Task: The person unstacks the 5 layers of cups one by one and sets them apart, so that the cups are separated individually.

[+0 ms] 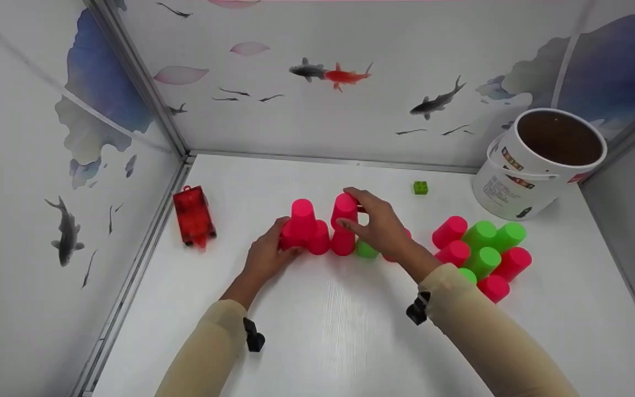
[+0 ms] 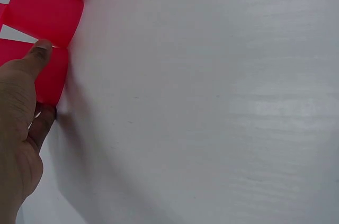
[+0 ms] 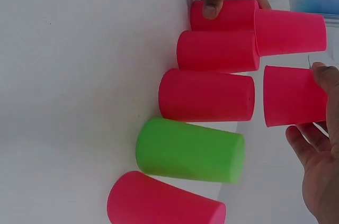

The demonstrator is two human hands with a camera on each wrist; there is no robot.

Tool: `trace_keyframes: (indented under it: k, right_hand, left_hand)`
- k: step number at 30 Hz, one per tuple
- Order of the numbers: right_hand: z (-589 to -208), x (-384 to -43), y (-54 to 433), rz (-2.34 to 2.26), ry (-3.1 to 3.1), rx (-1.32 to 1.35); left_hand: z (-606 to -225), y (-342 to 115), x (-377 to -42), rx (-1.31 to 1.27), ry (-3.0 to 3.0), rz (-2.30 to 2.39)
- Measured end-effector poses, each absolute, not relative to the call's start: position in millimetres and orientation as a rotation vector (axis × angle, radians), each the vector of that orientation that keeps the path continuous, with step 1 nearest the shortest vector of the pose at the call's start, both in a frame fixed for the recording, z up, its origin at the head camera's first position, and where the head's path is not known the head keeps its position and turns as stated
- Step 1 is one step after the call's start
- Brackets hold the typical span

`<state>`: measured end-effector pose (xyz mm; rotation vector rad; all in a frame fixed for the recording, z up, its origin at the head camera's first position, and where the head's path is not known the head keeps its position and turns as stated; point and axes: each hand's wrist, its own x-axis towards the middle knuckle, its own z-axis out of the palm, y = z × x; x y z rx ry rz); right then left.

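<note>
A row of upside-down cups stands mid-table: pink-red ones, then a green cup (image 1: 367, 250), then a pink-red end cup (image 3: 164, 202). My left hand (image 1: 265, 255) grips the leftmost cup (image 2: 52, 78), its thumb on the near side. One pink-red cup (image 1: 302, 212) sits as an upper layer across the two leftmost cups. My right hand (image 1: 379, 221) holds another pink-red cup (image 3: 294, 96) by its sides, just above the third cup (image 3: 206, 96). In the right wrist view a small gap separates these two.
Right of the row stands a cluster of pink-red and green cups (image 1: 483, 262). A white bucket (image 1: 505, 190) occupies the back right corner. A small green block (image 1: 420, 188) lies near the back wall, and a red toy vehicle (image 1: 192, 212) at the left.
</note>
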<state>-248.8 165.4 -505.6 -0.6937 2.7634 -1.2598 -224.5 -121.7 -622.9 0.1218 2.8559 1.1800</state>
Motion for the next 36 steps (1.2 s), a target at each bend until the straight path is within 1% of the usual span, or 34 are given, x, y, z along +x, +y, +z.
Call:
trace_keyframes:
  k: [9, 19, 28, 36]
  right_hand:
    - [-499, -242, 207, -1.258, 2.845, -0.692]
    - [-491, -229, 253, -1.23, 2.931, -0.623]
    - [-485, -211, 299, -1.175, 3.002, -0.57]
    - [-483, -188, 339, -1.155, 3.011, -0.461]
  left_hand:
    - [-620, -121, -225, 0.114, 2.86, 1.148]
    - [-622, -122, -224, 0.144, 2.875, 1.136]
    - [-623, -121, -225, 0.147, 2.859, 1.164]
    - [-622, -122, -223, 0.132, 2.85, 1.174]
